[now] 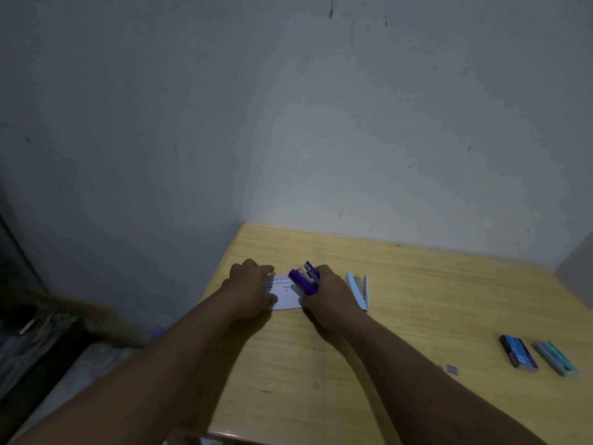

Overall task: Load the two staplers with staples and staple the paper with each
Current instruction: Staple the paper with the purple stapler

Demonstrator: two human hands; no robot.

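Note:
A small white paper with printed text lies on the wooden table. My left hand presses flat on the paper's left part. My right hand grips a purple stapler whose front sits over the paper's right edge. A light blue stapler lies on the table just right of my right hand, its top hinged apart from its base. Two staple boxes lie at the right: a dark blue one and a green one.
A small strip of loose staples lies on the table left of the boxes. A grey wall stands close behind the table. The table's left edge drops to a dim floor with dark clutter at the far left.

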